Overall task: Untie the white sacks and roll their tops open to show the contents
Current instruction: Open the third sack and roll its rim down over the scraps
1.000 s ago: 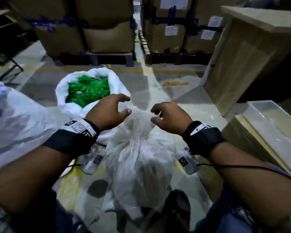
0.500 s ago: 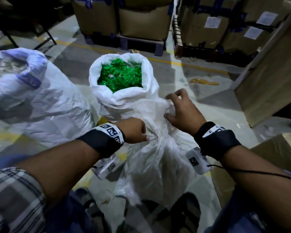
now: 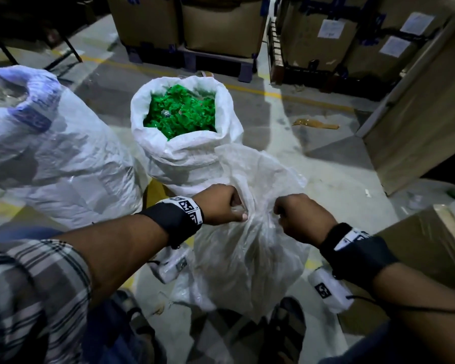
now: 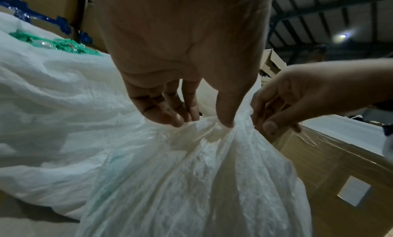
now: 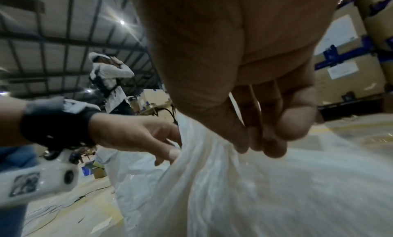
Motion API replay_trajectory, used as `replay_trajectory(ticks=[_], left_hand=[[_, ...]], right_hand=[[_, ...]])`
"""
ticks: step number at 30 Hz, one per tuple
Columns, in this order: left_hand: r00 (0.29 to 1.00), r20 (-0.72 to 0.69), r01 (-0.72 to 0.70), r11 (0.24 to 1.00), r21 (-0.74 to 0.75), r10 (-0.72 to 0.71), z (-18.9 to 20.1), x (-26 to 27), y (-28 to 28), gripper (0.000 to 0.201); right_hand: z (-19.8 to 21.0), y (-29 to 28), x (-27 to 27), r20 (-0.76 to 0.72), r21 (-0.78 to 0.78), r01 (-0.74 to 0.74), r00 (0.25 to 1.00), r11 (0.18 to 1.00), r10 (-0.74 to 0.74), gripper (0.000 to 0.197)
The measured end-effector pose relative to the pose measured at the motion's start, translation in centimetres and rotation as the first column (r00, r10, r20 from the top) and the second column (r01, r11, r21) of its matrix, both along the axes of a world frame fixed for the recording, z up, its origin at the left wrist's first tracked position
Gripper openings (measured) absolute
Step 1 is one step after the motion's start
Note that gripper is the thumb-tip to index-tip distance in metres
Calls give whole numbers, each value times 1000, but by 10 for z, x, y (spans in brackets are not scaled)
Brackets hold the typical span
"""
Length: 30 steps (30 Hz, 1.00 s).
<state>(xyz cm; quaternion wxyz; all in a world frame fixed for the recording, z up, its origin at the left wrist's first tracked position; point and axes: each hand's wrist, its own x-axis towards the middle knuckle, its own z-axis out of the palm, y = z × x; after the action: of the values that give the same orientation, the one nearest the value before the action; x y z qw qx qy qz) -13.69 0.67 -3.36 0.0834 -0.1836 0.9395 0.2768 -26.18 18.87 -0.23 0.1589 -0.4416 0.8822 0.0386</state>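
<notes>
A tied white sack (image 3: 247, 253) stands between my feet, its neck gathered tight and its loose top (image 3: 258, 169) flopping above. My left hand (image 3: 221, 206) grips the neck from the left, thumb and fingers (image 4: 168, 113) pinching the bunched fabric (image 4: 204, 134). From the right, my right hand (image 3: 300, 216) pinches the same neck with curled fingers (image 5: 274, 143). Just behind stands a second white sack (image 3: 184, 151), top rolled open on green pieces (image 3: 181, 114). A third white sack (image 3: 53, 153) at the left also has its top rolled down.
A plastic-wrapped cardboard box (image 3: 418, 253) sits close at my right. A wooden panel (image 3: 418, 122) leans further back on the right. Pallets of cartons (image 3: 221, 24) line the far side of the concrete floor. Another person (image 5: 110, 79) stands in the background.
Both hands have dropped from the sack's top to its gathered neck and closed on it. The right hand, spread flat on the fabric half a second ago, now pinches.
</notes>
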Motion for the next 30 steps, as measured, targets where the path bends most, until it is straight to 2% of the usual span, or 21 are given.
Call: replay_trajectory(ticks=[3,6,10,12,15,17,18,21,24,26,30], left_hand=[[998,-45,-29,998,54,32,-3,-3,2,39],[993,-94,-64,989,130,77,0,-4,0,43],[983,-145,-78,975,208,110,5,-5,-3,46],[984,-160,-50,981,186,81,5,-5,-2,48],[987,-152,-48,997,64,58,1,-7,-1,44],[982,-167,-87,996,24,90,4,-10,-7,41],[976,-186,-107,994,24,110,7,-12,-12,39],[937,-291,-186,981,57,195,21,-16,-35,36],[869,-382,-301,949,97,315,31,-21,-50,32],[810,-441,-360,922,146,386,36,-26,-54,34],[646,-549,-444,847,293,529,51,-32,-58,48]], right_hand=[[-18,1,0,140,-203,74,989,976,-46,19],[-31,5,1,307,-409,236,945,881,-111,30],[-37,3,3,538,-491,459,828,740,-157,40],[-36,1,-1,597,-477,535,780,698,-190,46],[-30,-1,-10,557,-436,467,811,769,-176,37],[-23,-3,-17,533,-449,443,830,776,-165,31],[-17,-3,-21,525,-474,450,834,757,-168,30],[2,0,-41,504,-569,523,832,634,-234,52],[17,5,-62,458,-683,523,850,510,-259,48],[24,6,-73,382,-753,464,885,467,-265,43],[34,9,-87,315,-845,390,916,365,-251,36]])
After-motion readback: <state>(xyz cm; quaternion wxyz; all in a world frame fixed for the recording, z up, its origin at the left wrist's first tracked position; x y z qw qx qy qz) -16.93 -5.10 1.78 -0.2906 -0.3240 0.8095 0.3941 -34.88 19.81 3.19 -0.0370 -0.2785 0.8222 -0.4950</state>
